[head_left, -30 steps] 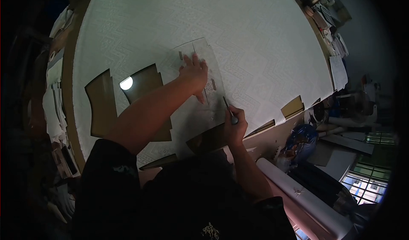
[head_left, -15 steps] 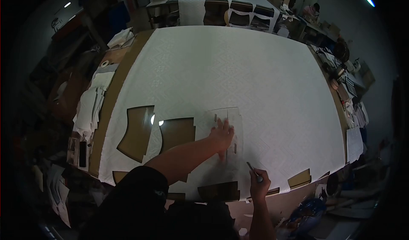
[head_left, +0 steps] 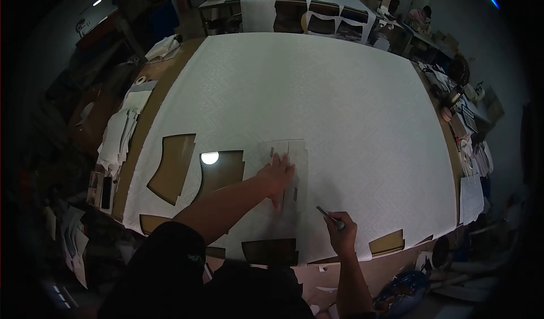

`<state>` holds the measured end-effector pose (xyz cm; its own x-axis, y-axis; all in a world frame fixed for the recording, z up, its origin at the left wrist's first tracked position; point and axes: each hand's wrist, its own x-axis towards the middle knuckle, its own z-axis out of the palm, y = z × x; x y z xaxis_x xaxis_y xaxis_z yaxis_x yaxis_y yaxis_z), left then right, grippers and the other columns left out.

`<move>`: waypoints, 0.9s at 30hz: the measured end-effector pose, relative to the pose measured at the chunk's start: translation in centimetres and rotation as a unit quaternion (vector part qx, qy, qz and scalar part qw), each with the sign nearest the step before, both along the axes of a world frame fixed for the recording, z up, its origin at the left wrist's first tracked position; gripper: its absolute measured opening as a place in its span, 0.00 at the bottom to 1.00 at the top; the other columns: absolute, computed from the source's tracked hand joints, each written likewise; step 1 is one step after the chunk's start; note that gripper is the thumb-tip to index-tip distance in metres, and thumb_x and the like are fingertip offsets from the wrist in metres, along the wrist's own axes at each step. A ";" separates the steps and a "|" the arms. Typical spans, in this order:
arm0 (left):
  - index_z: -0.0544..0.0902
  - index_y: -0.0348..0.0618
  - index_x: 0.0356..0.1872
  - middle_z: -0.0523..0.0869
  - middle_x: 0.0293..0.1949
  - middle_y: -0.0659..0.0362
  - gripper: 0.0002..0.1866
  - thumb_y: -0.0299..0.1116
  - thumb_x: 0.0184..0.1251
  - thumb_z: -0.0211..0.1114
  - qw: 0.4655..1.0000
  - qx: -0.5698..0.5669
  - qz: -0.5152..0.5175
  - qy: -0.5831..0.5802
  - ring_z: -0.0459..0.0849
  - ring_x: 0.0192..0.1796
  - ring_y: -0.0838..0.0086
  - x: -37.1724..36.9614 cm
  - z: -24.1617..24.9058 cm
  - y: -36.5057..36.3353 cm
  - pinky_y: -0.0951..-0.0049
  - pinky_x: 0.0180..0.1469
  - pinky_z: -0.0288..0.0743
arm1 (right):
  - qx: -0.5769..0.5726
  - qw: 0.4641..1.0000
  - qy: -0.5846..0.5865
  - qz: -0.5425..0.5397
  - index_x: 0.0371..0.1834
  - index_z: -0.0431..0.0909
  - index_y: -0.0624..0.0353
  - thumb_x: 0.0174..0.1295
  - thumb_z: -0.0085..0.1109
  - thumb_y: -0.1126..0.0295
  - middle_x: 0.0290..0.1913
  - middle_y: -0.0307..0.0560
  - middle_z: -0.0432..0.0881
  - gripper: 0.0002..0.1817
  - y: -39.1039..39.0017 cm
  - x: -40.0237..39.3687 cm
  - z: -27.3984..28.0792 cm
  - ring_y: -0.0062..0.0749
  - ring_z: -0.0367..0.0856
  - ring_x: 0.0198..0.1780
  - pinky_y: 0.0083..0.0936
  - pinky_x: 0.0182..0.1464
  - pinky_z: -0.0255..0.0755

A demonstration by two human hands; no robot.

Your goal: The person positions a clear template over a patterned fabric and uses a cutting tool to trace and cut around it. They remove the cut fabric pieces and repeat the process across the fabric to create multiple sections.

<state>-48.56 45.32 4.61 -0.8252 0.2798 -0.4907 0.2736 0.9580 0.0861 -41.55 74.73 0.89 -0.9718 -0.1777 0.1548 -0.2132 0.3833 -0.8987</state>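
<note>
My left hand (head_left: 277, 174) lies with fingers spread on a clear, straight-edged template (head_left: 301, 166), pressing it against white patterned fabric (head_left: 362, 115). My forearm crosses over the lower left of the template. In my right hand (head_left: 342, 235) is a slim metal knife (head_left: 324, 212), its tip pointing up and left beside the template's right edge. The fingers wrap its handle, which is partly hidden. Left of the template, two curved cut-outs (head_left: 173, 163) in the fabric expose the brown table surface. More cut-outs (head_left: 271, 252) run along the near edge.
Paper pieces (head_left: 117, 140) and a tape roll (head_left: 140, 80) line the left table edge (head_left: 165, 89). Tools and papers (head_left: 470, 197) crowd the right side. Behind stands a second cloth-covered table (head_left: 260, 10), with a person (head_left: 419, 17) seated at the far right.
The view has shifted, so the table and template appear farther left. My right hand with the knife has moved slightly away from the near edge. My left hand stays on the template.
</note>
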 end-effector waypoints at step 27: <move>0.48 0.43 0.86 0.44 0.87 0.38 0.79 0.55 0.33 0.93 0.999 -0.026 0.016 -0.014 0.47 0.86 0.35 -0.1 0.4 0.3 0.48 0.84 0.61 | 0.131 0.928 -0.078 0.341 0.45 0.87 0.62 0.65 0.73 0.78 0.34 0.46 0.90 0.07 -1.5 -7.7 3.8 0.27 0.85 0.33 0.26 0.40 0.78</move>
<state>-48.62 45.59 4.97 -0.8189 0.2264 -0.5273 0.2403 0.9697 0.0432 -49.21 73.25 4.64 -0.6264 -0.7712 -0.1133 -0.3614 0.4161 -0.8344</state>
